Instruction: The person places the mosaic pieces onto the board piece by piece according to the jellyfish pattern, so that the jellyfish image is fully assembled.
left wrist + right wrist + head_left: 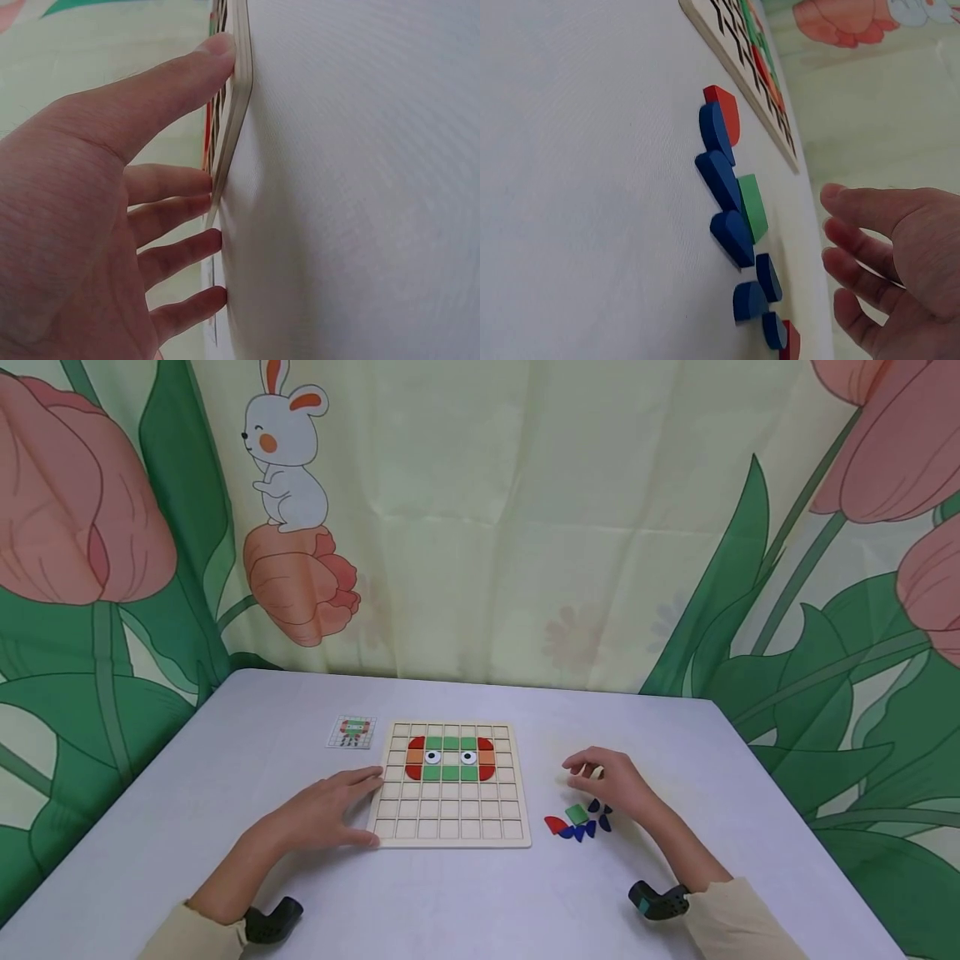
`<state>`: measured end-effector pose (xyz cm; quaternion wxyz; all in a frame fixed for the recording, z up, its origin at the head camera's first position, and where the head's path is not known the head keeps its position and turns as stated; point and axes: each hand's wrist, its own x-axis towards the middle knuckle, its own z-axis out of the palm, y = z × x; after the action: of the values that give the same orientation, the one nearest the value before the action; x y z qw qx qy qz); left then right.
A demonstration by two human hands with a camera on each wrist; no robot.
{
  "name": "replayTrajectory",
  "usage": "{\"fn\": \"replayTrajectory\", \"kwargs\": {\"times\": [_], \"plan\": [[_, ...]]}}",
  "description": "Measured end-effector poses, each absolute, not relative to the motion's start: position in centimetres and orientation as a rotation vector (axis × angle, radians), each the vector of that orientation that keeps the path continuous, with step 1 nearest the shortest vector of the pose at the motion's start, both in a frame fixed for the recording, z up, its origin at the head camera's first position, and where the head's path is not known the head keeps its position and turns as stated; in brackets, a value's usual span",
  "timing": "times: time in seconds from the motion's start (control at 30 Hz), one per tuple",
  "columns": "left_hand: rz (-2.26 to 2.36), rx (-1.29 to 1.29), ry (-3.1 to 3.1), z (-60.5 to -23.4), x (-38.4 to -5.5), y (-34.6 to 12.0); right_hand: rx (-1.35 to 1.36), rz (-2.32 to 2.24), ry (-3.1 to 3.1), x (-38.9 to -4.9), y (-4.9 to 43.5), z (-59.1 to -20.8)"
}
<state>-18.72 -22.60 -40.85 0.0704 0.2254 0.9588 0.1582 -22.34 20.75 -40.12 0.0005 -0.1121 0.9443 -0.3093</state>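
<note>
A wooden grid board [450, 814] lies on the table with red, orange and green pieces and two eye pieces set in its upper part. My left hand [330, 810] rests at the board's left side, thumb at the near corner and fingertips along the edge; the left wrist view shows those fingers spread and fairly straight. To the right of the board, my right hand [611, 777] hovers above loose pieces with relaxed, slightly bent fingers and nothing between them. Below it lie a green square [577, 814], a red quarter-round piece [555, 825] and several dark blue pieces [718, 181].
A small pattern card [351, 732] showing a coloured figure on a grid lies left of the board's far corner. The white table [465, 902] ends at a printed curtain [525, 527] behind. Black wrist devices [273, 921] sit at both cuffs.
</note>
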Motion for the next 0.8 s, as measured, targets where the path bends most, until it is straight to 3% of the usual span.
{"fn": "replayTrajectory", "kwargs": {"times": [0.8], "plan": [[0.489,0.675,2.876,-40.9,-18.6,-22.7,-0.230,-0.846,3.014,-21.1,26.2,-41.1]]}}
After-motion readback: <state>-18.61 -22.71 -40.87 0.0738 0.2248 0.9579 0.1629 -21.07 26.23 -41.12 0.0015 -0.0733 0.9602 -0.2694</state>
